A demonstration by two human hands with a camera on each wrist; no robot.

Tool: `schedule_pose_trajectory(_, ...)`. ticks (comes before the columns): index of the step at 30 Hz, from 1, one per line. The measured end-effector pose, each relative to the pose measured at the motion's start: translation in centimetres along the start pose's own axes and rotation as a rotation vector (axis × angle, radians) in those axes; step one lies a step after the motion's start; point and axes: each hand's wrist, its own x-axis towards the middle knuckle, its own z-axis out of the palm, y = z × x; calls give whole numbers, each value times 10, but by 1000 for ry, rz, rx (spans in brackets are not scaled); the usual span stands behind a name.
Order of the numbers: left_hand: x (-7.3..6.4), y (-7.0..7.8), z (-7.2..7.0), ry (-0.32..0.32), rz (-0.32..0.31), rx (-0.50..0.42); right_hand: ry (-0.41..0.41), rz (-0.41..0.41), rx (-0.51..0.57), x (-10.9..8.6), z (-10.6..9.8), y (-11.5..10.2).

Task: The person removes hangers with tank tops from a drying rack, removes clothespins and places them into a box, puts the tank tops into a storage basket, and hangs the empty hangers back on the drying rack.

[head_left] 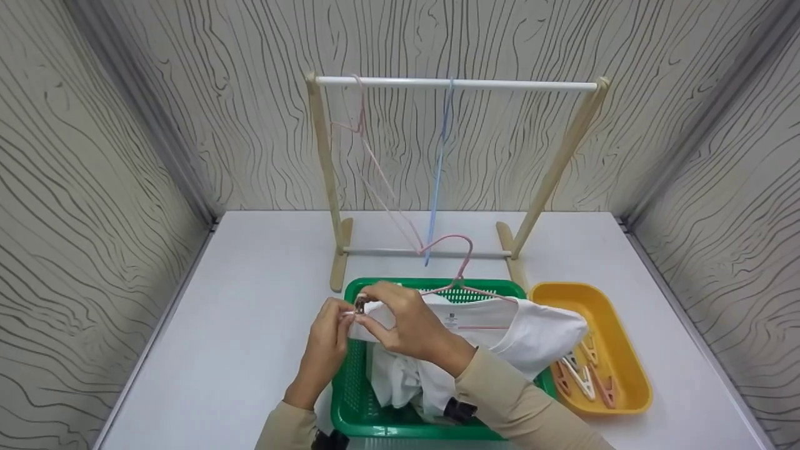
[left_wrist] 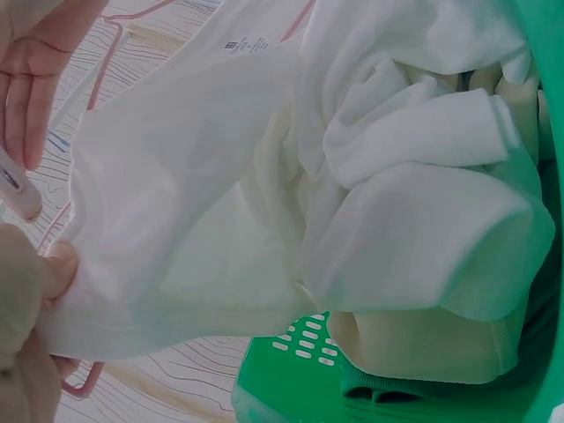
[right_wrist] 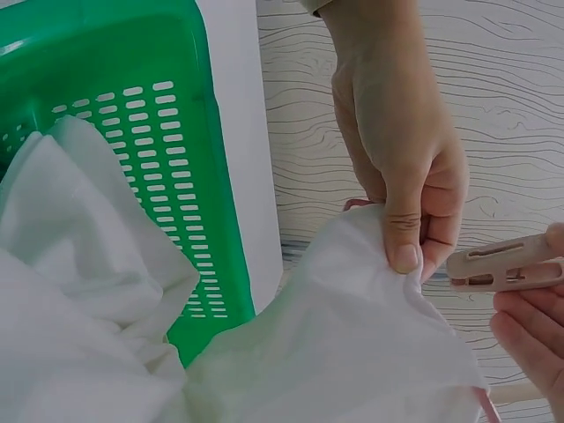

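Observation:
My left hand [head_left: 326, 342] pinches the shoulder end of a white shirt [head_left: 547, 328], thumb on top of the cloth. A pink hanger [head_left: 464, 262] sits inside the shirt, its hook standing above the neckline and one end poking out beside the left fingers in the left wrist view. Between thumb and fingers, my right hand [head_left: 406, 319] holds a pale clothespin [right_wrist: 498, 264]. Its tip points at the pinched shoulder, close to the left thumb. The shirt's lower part drapes into a green basket [head_left: 340, 412].
A yellow tray [head_left: 637, 381] with several clothespins [head_left: 584, 378] stands right of the basket. Behind is a wooden rack with a white rail [head_left: 519, 84], from which another pink hanger [head_left: 381, 165] and a blue hanger [head_left: 440, 162] hang. More white cloth [left_wrist: 423, 220] lies in the basket.

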Motion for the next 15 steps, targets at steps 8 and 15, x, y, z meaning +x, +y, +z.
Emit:
schedule_pose_trajectory(8,0,-1,0,-5,1,-11,7,6,46,-5,1,4)
schedule_pose_trajectory(15,1,0,0,-2,0,2,-26,18,55,-9,-3,3)
